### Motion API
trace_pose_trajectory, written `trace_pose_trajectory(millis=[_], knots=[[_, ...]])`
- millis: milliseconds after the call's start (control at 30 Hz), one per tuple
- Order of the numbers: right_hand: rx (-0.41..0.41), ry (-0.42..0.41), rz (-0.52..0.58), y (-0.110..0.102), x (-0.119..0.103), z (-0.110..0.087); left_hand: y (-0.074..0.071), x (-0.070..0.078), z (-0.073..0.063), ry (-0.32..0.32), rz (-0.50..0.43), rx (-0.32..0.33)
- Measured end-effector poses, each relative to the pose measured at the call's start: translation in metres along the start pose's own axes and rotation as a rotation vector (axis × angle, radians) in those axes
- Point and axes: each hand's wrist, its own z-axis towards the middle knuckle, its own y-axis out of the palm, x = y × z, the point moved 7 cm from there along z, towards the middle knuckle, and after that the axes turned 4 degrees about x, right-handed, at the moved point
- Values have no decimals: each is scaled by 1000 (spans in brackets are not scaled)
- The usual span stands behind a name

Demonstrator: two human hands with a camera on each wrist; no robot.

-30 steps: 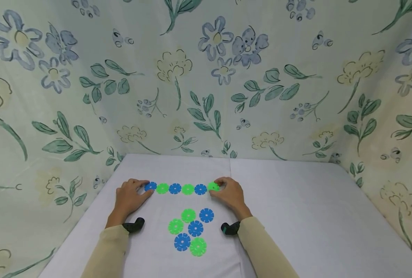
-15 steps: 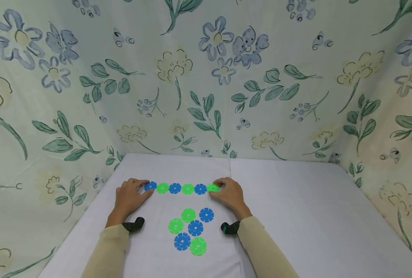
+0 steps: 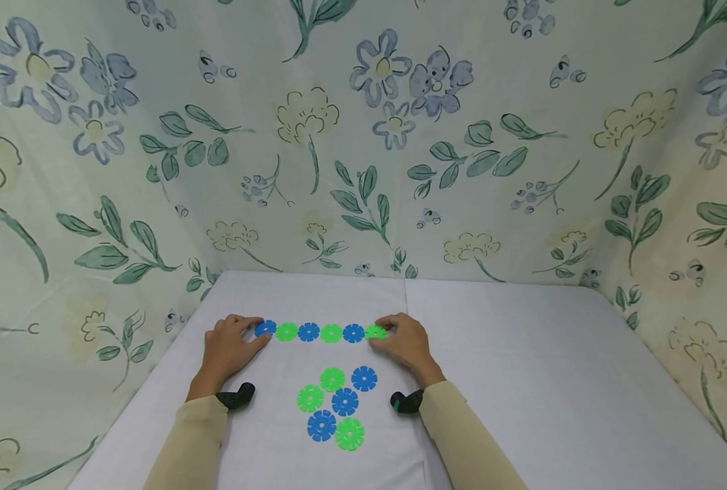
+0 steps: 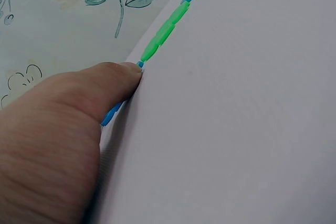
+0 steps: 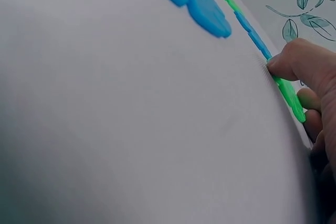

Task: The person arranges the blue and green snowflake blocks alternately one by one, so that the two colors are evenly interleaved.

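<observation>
A straight row of flat notched plastic discs, blue and green by turns, lies across the white tabletop in the head view. My left hand is at the row's left end, thumb and fingers pinching the blue disc there by its edges. At the other end my right hand pinches a green disc, partly hidden by its fingers. Between them lie a green disc, a blue disc, another green disc and another blue disc. In the right wrist view, the thumb presses the green disc's near edge.
Nearer the body lies a loose group of blue and green discs, among them a blue disc and a green disc. White cloth covers the table. A floral curtain hangs behind and along both sides.
The right hand's green disc has shifted very slightly at the row's end, and its neighbours a touch. Both hands otherwise hold their places.
</observation>
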Motion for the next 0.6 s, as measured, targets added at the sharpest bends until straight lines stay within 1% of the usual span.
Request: trace_pose_trajectory(millis=[100,367,600], knots=[[-7,5,-7,0,1,0,2,0,0,-2,2,-3],[-26,15,3,-2,-1,1,0,0,2,2,2,2],[-40,34,12,1,1,-2,2,-2,0,-1,13,-3]])
